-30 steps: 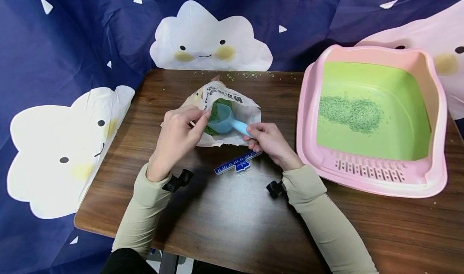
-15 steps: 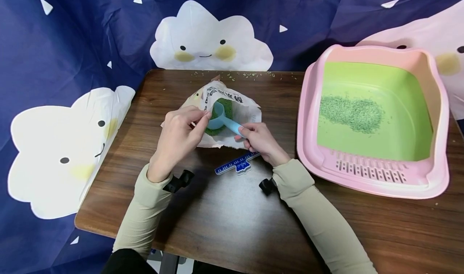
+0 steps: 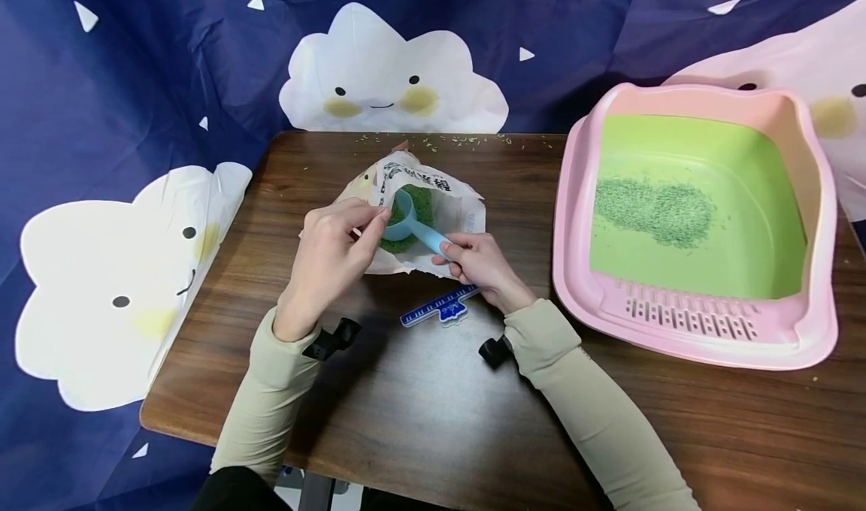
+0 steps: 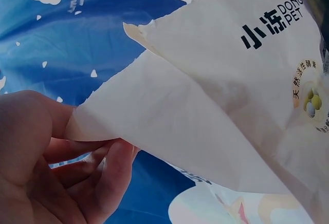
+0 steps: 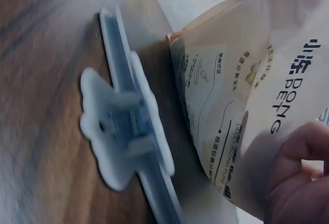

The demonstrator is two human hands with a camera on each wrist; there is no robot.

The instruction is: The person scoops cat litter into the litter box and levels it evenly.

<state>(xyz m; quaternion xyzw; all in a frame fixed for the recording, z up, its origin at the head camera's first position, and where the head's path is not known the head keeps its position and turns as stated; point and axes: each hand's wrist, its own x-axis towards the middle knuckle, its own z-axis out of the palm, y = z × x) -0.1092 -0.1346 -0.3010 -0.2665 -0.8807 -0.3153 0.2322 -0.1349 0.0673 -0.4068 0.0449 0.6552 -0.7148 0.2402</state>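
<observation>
An opened white bag (image 3: 467, 210) of green pellets (image 3: 422, 199) lies on the table, its mouth facing me. My left hand (image 3: 334, 248) pinches the torn edge of that mouth between thumb and finger; the left wrist view shows the bag's corner (image 4: 108, 106) in its grip. With my right hand (image 3: 480, 263) I hold a light blue scoop (image 3: 426, 234) by its handle. The scoop's bowl is inside the bag among the pellets, partly behind my left fingertips. Just in front of the bag lies a blue bag clip (image 3: 440, 306), seen close up in the right wrist view.
To the right stands a pink litter box (image 3: 575, 270) with a green inside and a patch of green pellets (image 3: 656, 210) on its floor. Scattered pellets (image 3: 467, 141) lie along the table's back edge. A dark blue curtain (image 3: 223, 60) with clouds hangs behind.
My right hand has moved left and turned, taking the scoop's bowl deeper left into the pellets, partly behind my left fingers. My left hand holds its place on the bag.
</observation>
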